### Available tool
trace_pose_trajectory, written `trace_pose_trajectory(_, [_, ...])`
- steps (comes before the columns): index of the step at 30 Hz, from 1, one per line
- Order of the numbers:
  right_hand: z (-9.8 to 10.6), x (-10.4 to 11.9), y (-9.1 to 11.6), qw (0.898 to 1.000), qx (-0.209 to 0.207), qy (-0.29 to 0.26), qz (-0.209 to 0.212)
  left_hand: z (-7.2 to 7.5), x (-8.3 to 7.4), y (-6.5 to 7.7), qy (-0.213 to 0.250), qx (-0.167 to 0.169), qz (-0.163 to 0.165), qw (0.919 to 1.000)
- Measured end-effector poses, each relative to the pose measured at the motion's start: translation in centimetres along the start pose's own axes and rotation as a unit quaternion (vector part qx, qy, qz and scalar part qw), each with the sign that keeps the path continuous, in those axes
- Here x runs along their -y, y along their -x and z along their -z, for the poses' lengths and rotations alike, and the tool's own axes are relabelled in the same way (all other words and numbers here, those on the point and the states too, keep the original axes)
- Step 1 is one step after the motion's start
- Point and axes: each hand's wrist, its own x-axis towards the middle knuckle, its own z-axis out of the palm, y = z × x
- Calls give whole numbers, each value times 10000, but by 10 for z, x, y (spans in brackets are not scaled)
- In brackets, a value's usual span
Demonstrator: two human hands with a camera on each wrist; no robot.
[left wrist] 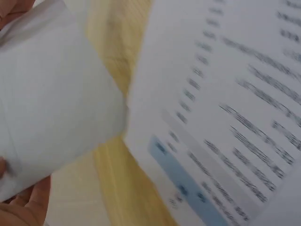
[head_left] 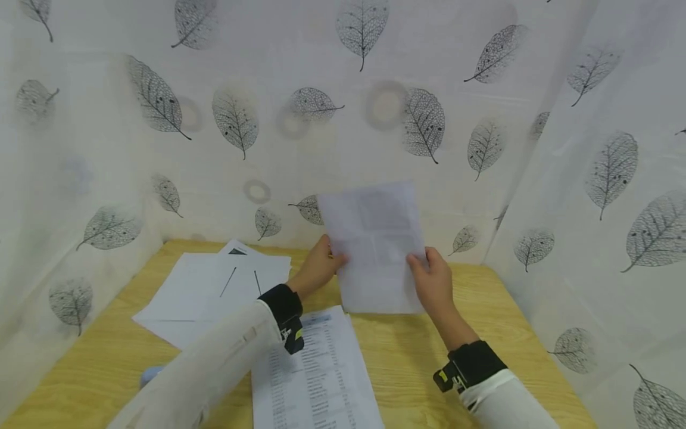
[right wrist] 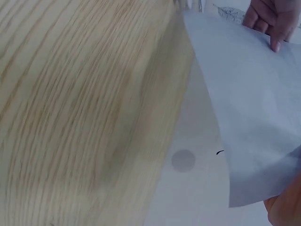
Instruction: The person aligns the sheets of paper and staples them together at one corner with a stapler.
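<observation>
A sheet of paper [head_left: 375,256] is held up above the far part of the table, its near side blank with faint grey print showing through. My left hand [head_left: 317,267] pinches its left edge, thumb on the near face. On the opposite edge my right hand [head_left: 435,283] grips it the same way. The left wrist view shows the blank paper [left wrist: 56,94] between both hands. From the right wrist, the paper [right wrist: 254,103] hangs past the table's far edge. Below the left forearm lies a stack of printed sheets [head_left: 321,375] with columns of text.
Several white sheets [head_left: 187,292], some with black lines, lie overlapping at the table's left. A blue object [head_left: 151,374] is partly hidden by the left sleeve. The wooden table [head_left: 482,333] meets a leaf-patterned curtain [head_left: 343,149] at the back and sides.
</observation>
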Motion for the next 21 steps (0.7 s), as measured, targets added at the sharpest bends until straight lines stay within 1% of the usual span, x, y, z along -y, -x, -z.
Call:
trace_pose_trajectory(1, [0, 2, 1, 10000, -28, -54, 4, 0, -4, 0, 64, -121, -122, 9998])
trace_pose_trajectory(3, [-1, 7, 2, 9998, -134, -156, 41, 0, -11, -1, -20, -397, -331, 9987])
trace_pose_trajectory(5, [0, 10, 2, 9993, -268, -256, 95, 1, -19, -2, -101, -581, -536, 9968])
trace_pose_trajectory(8, [1, 14, 3, 9980, -495, -344, 198, 5, -31, 0, -117, -681, -817, 9943])
trace_pose_trajectory(10, [2, 17, 4, 9971, -599, -372, 274, 9, -38, 3, -147, -731, -923, 9929])
trace_pose_trajectory(13, [4, 23, 6, 9961, -648, -481, 370, 17, -47, 10, -346, -798, -998, 9912])
trace_pose_trajectory(15, [7, 27, 8, 9950, -594, -682, 412, 24, -51, 16, -466, -812, -1014, 9904])
trace_pose_trajectory(18, [12, 35, 12, 9925, -525, -1031, 386, 36, -59, 27, -559, -698, -981, 9911])
trace_pose_trajectory(21, [16, 43, 18, 9913, -396, -1232, 249, 49, -67, 41, -644, -507, -787, 9935])
